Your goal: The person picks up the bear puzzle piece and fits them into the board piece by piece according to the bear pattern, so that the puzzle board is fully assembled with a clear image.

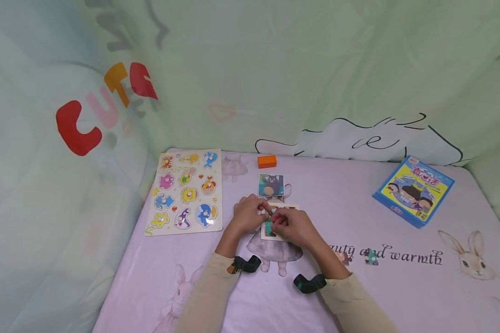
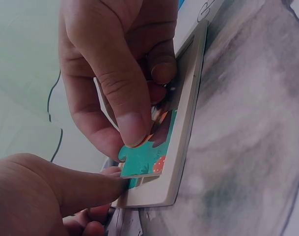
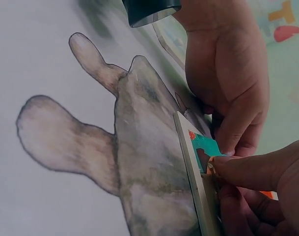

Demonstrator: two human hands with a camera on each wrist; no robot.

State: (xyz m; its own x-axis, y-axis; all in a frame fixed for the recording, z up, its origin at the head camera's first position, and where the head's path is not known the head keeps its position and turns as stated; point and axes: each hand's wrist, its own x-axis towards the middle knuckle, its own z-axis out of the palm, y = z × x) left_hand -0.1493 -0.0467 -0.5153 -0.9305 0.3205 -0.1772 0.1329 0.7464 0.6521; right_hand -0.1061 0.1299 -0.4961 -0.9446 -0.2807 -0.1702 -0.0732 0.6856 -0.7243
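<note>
A small pale puzzle tray [image 1: 263, 234] lies under both hands, with teal and orange picture parts showing. My left hand [image 1: 247, 215] has its thumb and fingers at the edge of a teal puzzle piece [image 2: 144, 160] bearing a red white-dotted spot. From the other side my right hand [image 1: 293, 224] pinches the piece between thumb and forefinger, as the right wrist view also shows. The piece sits tilted over the tray's rim [image 2: 186, 142]; its far part is hidden behind the fingers. Just above the hands is a square bear picture card [image 1: 271, 186].
Two loose puzzle pieces, one brown [image 1: 346, 259] and one teal [image 1: 371, 256], lie right of the right forearm. An orange block [image 1: 267, 161] stands at the back. At left lies a knobbed sea-animal board [image 1: 172, 226]; at right, a blue-and-yellow box [image 1: 414, 192]. Curtains border the table.
</note>
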